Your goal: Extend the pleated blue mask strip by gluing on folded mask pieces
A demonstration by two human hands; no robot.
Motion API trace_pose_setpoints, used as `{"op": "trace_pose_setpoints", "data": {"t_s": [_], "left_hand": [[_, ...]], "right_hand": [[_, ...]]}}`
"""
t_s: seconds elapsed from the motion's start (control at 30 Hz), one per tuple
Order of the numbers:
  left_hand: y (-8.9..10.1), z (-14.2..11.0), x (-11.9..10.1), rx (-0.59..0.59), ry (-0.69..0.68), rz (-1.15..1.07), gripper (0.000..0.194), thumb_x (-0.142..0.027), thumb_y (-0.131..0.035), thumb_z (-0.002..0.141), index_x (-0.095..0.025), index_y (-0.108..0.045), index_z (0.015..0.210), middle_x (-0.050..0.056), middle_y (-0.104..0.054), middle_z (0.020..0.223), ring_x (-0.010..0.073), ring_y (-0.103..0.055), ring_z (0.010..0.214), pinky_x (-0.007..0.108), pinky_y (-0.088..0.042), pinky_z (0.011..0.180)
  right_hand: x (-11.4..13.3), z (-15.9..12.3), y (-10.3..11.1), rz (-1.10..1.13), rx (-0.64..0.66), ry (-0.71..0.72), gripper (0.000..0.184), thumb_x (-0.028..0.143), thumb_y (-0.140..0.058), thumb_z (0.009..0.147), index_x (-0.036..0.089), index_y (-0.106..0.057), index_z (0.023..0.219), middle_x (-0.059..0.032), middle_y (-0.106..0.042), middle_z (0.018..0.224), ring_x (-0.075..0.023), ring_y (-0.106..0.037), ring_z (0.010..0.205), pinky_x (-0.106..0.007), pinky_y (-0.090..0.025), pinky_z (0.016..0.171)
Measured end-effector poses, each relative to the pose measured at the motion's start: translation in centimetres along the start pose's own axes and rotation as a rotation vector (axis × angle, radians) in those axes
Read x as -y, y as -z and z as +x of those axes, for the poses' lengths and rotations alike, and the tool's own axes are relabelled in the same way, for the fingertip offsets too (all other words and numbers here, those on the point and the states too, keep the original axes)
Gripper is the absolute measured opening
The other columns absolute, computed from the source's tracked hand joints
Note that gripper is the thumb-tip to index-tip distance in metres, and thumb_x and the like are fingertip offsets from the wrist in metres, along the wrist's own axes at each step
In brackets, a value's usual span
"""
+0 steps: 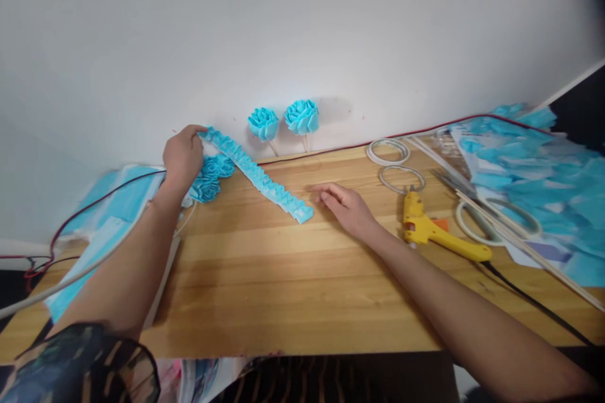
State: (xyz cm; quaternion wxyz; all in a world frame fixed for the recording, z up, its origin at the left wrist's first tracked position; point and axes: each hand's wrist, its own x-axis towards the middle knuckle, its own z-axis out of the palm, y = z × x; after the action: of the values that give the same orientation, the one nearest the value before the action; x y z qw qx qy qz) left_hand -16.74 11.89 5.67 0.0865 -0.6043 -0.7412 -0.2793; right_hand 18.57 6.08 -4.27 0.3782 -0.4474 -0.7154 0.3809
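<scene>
A long pleated blue strip (258, 175) slants across the wooden table, its upper end raised in the pinched fingers of my left hand (184, 152). The lower end lies near the middle of the table. My right hand (344, 206) hovers beside that end, apart from it, with thumb and fingers slightly parted and nothing visible in them. Close to my left wrist lie ruffled blue flowers (208, 182), partly hidden by the hand. Two blue flowers on sticks, one smaller (263, 124) and one larger (302, 116), lean against the wall.
To the right lie a yellow glue gun (439, 238) with a black cord, tape rolls (388, 152), scissors (477, 217), thin sticks (543, 258) and a heap of blue pieces (534, 182). Flat blue sheets (113, 201) and a cable (85, 208) are at the left.
</scene>
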Motion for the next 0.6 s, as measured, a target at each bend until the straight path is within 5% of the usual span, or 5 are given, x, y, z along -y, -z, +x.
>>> {"op": "trace_pose_setpoints", "data": {"t_s": [0.23, 0.6], "left_hand": [[-0.5, -0.2, -0.6, 0.081, -0.037, 0.128, 0.042, -0.02, -0.04, 0.09, -0.027, -0.07, 0.119, 0.009, -0.073, 0.107, 0.0318, -0.064, 0.1, 0.037, -0.045, 0.078], [-1.7, -0.8, -3.4, 0.219, -0.092, 0.342, 0.043, -0.026, -0.038, 0.093, -0.023, -0.064, 0.127, 0.018, -0.073, 0.102, 0.0385, -0.065, 0.101, 0.045, -0.045, 0.081]], "right_hand": [[0.4, 0.0, 0.1, -0.023, 0.004, -0.013, 0.028, 0.026, -0.045, 0.094, 0.02, -0.067, 0.111, -0.0037, -0.074, 0.093, -0.0183, -0.067, 0.085, -0.031, -0.048, 0.08], [0.4, 0.0, 0.0, -0.009, -0.007, -0.001, 0.028, 0.027, -0.045, 0.094, 0.021, -0.067, 0.111, -0.003, -0.075, 0.091, -0.0179, -0.067, 0.083, -0.031, -0.049, 0.078]]}}
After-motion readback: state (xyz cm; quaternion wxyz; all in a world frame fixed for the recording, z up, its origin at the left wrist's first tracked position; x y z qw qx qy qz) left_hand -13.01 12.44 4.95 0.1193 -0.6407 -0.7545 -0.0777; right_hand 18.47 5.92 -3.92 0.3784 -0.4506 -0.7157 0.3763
